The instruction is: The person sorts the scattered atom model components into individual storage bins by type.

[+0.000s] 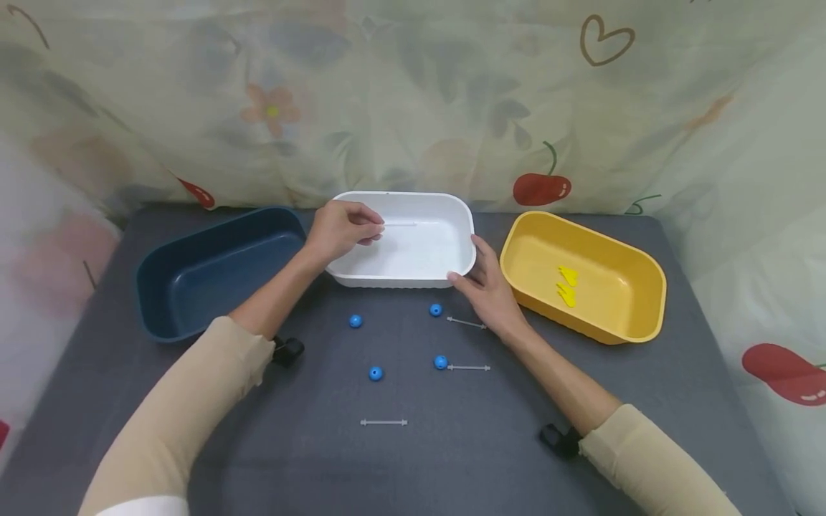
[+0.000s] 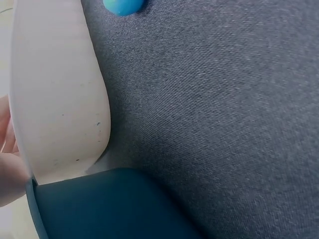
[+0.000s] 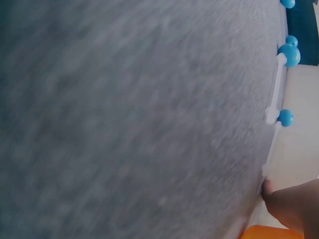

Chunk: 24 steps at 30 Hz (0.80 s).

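Observation:
In the head view my left hand (image 1: 343, 231) is over the left part of the white plastic bin (image 1: 426, 256). Its thumb and fingertips pinch one end of a thin white rod (image 1: 403, 225), which points right. My right hand (image 1: 488, 290) grips the bin's right front corner, thumb at the front rim and fingers along the side. In front of the bin lie several blue beads (image 1: 376, 373) with holes and several whitish rods with knobbed ends (image 1: 383, 423). In the left wrist view, the bin's side (image 2: 62, 94) hides most of the left hand.
A dark blue bin (image 1: 222, 276) stands to the left, partly behind the left forearm. On the right a yellow bin (image 1: 619, 287) holds two small yellow hand-shaped pieces (image 1: 567, 294). The grey table (image 1: 445, 466) ends at a patterned curtain (image 1: 413, 107) behind.

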Motion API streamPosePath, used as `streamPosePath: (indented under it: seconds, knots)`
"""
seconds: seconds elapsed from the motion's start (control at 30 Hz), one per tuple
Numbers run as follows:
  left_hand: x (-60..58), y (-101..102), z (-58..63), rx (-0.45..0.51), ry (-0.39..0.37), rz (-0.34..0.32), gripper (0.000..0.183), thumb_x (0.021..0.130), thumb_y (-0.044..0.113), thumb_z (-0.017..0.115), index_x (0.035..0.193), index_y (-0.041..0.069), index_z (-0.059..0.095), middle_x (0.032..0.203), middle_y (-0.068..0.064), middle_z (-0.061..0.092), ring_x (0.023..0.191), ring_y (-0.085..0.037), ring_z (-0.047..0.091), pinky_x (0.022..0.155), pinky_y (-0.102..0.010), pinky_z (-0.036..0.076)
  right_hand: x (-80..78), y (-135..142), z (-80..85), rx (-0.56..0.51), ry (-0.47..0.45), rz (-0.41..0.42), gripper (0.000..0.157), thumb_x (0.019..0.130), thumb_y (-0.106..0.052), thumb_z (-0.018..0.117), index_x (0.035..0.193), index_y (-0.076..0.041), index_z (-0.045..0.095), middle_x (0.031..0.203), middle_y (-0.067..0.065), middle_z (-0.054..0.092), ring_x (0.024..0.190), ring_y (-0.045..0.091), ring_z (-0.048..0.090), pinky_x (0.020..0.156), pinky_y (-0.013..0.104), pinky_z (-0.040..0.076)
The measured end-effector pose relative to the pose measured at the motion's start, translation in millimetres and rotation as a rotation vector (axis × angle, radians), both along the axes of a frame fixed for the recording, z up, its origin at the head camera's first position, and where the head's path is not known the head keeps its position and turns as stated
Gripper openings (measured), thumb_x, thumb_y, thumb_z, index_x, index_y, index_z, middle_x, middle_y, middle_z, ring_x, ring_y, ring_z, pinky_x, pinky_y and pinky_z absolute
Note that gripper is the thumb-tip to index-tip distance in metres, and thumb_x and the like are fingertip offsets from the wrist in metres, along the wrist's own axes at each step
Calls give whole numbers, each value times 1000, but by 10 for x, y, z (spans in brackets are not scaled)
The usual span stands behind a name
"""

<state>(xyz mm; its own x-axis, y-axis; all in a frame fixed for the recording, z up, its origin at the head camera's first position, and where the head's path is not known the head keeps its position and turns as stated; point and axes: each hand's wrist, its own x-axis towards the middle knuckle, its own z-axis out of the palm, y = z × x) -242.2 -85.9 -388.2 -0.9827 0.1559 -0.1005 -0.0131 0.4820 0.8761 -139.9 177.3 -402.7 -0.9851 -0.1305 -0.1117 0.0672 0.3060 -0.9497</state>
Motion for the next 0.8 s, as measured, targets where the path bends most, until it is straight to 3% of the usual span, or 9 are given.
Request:
streamPosePath:
  seconds: [0.23,0.47,0.8]
  knots:
    - [-61,37,-40,-13,-13,-5,12,88,7,76,99,3,76,88,-12,74,75,-20,73,77,-39,59,-19,58,-15,3,20,24,76,99,-17,63,159,-12,17,162,16,21,142,39,35,111,45,37]
    - [-136,89,-111,-121,23,-4,11,87,12,78,96,7,78,86,-8,73,73,-18,66,65,-27,51,-20,68,-25,-4,25,25,74,99,-17,63,159,-12,20,164,11,17,143,39,32,112,43,36]
    - [-164,190,-206,-187,-50,35,11,86,14,78,93,7,80,73,-8,72,62,-12,61,57,-22,42,1,-16,-4,-17,89,13,76,98,-10,63,158,-4,17,161,21,23,146,35,28,113,50,32]
